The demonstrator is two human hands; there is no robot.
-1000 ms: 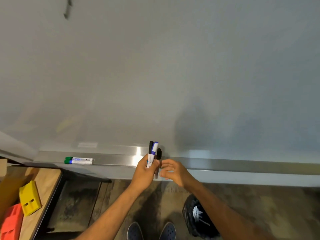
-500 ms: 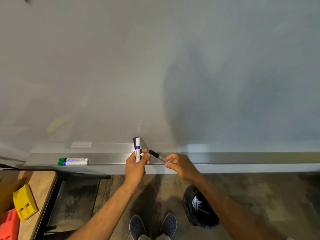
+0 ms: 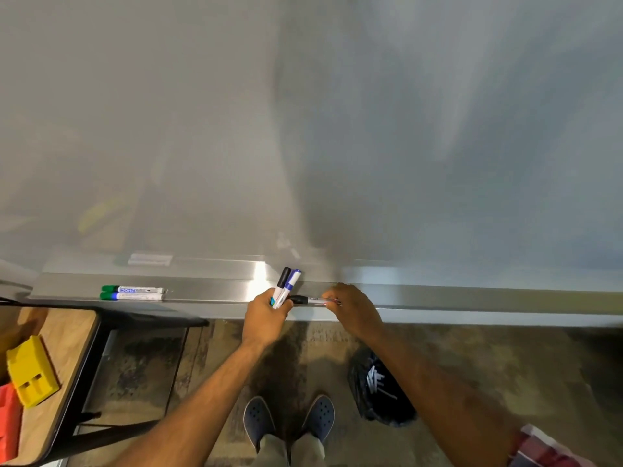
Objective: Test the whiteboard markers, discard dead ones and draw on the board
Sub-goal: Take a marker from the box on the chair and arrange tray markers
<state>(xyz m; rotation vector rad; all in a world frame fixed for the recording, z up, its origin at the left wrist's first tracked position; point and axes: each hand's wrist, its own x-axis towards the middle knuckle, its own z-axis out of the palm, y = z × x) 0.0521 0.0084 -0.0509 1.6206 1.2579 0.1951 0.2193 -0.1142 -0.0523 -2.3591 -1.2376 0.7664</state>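
My left hand (image 3: 266,318) grips two markers upright: a black-capped marker (image 3: 282,281) and a blue-capped marker (image 3: 290,284), their caps pointing up over the metal tray (image 3: 209,289). My right hand (image 3: 350,306) pinches a third black-capped marker (image 3: 308,300) by its tail; it lies level along the tray, cap toward my left hand. Two green-capped markers (image 3: 133,293) lie side by side at the tray's left end. The whiteboard (image 3: 303,129) fills the upper view and looks blank.
A black bin (image 3: 381,389) holding several discarded markers stands on the floor under my right forearm. A wooden table (image 3: 64,345) at the left carries a yellow block (image 3: 30,375) and a red block (image 3: 8,423). My shoes (image 3: 290,416) are below.
The black marker in my right hand has dropped from a tilt to lie level on the tray. A second, black-capped marker now shows in my left hand.
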